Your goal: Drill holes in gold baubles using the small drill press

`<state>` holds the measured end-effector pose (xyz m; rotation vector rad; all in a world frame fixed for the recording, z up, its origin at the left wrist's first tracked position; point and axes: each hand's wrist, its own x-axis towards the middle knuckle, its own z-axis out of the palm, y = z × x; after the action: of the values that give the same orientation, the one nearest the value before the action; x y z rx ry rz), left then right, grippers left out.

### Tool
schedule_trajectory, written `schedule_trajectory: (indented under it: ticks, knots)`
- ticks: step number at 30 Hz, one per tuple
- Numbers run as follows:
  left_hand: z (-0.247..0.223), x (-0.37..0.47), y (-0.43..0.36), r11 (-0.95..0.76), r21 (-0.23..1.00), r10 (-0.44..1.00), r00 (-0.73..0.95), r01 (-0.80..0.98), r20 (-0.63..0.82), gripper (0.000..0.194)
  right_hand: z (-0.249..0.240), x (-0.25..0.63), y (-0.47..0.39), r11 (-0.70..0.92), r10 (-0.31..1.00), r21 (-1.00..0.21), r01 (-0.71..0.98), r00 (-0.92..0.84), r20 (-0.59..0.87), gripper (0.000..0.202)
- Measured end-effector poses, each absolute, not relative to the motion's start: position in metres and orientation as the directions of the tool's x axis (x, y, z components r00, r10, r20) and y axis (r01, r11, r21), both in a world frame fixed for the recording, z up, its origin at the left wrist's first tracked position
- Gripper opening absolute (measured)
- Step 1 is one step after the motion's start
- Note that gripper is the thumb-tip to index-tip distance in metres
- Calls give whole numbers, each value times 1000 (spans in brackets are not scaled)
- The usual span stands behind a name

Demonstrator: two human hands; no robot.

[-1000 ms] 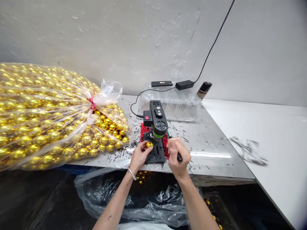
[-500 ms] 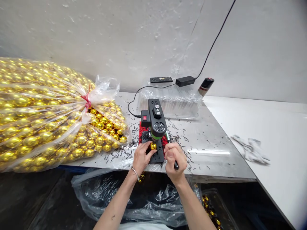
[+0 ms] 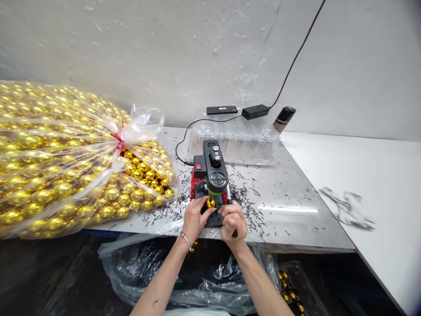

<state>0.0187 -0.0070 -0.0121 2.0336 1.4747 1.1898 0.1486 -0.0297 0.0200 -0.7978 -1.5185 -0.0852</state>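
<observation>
A small black machine (image 3: 215,166) with a red switch stands on a red mat (image 3: 194,184) near the table's front edge. My left hand (image 3: 194,217) pinches a gold ball (image 3: 211,202) between thumb and fingertips, just under the machine's head and above its black base (image 3: 214,219). My right hand (image 3: 234,222) is wrapped round the lever handle (image 3: 229,195) at the machine's right side, with the handle's black end showing below the fingers. Thin black shavings (image 3: 248,210) lie scattered around the base.
A large clear bag of gold balls (image 3: 66,175) fills the left. Behind the machine are a clear plastic box (image 3: 250,145), a power adapter (image 3: 255,111) and a can (image 3: 284,118). White gloves (image 3: 348,208) lie at right. Clear plastic (image 3: 197,289) hangs below the table edge.
My right hand has moved left and slightly down with the lever handle, closer to my left hand. The machine's head sits slightly lower; my left hand has barely moved.
</observation>
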Motion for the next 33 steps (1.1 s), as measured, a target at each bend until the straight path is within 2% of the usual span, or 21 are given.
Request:
schedule_trajectory:
  ticks: [4,9,13,19,22,24,27,29,33]
  knots:
    - [-12,19,-4,-365,728,917,87,581,390,27,28,147,-31,766,432,-411,494,77,899,33]
    - [-9,18,-6,-327,790,932,37,519,361,28,69,142,-37,707,533,-582,402,239,812,33]
    - [-9,8,-45,-346,804,924,26,485,382,31,91,142,-40,659,613,-645,388,221,759,29]
    - [-18,-12,-94,-434,717,887,118,545,446,35,86,143,-40,670,598,-641,374,239,765,31]
    - [0,-36,-61,-396,606,843,12,690,538,26,82,142,-39,688,577,-622,374,237,781,32]
    - [20,-56,-23,-279,512,817,-80,813,572,23,81,142,-38,688,573,-617,382,237,785,33]
    - [47,-80,34,5,391,924,-154,920,350,25,81,142,-38,687,562,-608,398,238,792,33]
    - [56,-87,62,67,362,949,-171,930,263,22,80,142,-38,694,551,-594,406,231,802,32]
    - [57,-89,85,93,382,965,-177,920,191,16,78,144,-38,698,557,-591,404,211,803,32]
